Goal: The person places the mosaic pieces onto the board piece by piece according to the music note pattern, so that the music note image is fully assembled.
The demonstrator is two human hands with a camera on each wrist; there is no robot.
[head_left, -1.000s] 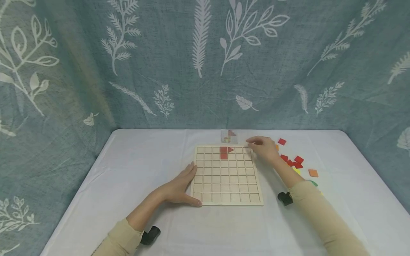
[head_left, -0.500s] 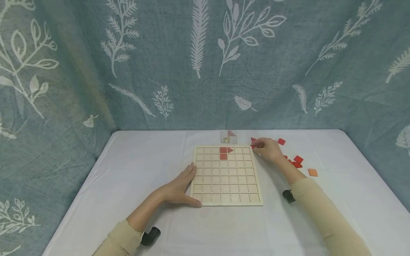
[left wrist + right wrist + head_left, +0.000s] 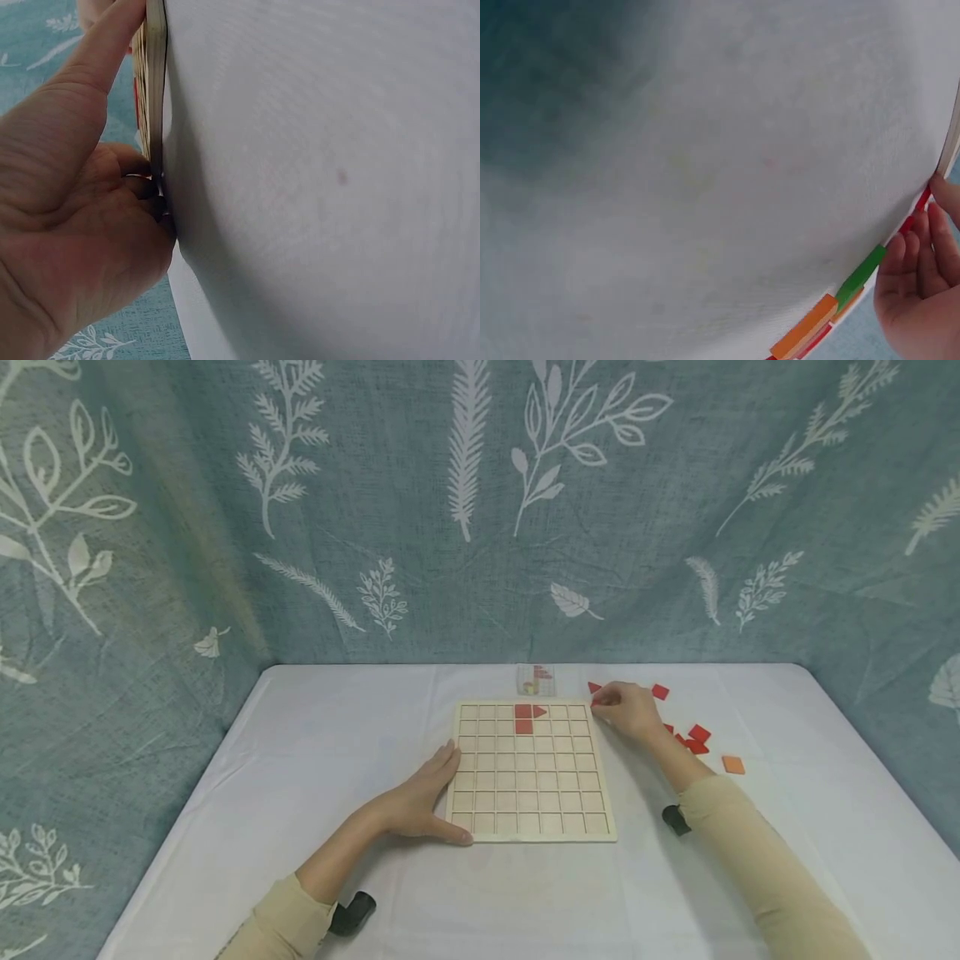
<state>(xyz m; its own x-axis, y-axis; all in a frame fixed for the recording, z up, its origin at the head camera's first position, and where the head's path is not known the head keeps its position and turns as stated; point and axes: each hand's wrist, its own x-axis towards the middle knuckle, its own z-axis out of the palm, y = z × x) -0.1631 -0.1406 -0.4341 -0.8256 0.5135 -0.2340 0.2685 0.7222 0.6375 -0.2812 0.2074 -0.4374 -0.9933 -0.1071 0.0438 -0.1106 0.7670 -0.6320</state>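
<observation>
A pale wooden grid board (image 3: 527,781) lies flat on the table. Two red squares (image 3: 522,727) and a red triangle piece (image 3: 539,712) sit in its upper cells. Along the board's left edge rests my left hand (image 3: 420,797), fingers extended and thumb at the near corner; in the left wrist view this hand (image 3: 71,217) touches the board's side (image 3: 156,90). Just off the far right corner, my right hand (image 3: 628,710) pinches a small red piece (image 3: 595,702) between thumb and fingertips. The fingers mostly cover that piece, so its shape is hidden.
Behind the board lies a small pattern card (image 3: 536,680). Another red triangle (image 3: 594,687) is beyond my right fingertips. Loose red tiles (image 3: 699,732) and an orange square (image 3: 733,765) are scattered right. A green piece (image 3: 861,277) shows in the right wrist view.
My right hand has shifted right from the board's far corner, uncovering a red triangle, and now pinches a red piece. Its arm covers the yellow and green pieces. My left hand stays put.
</observation>
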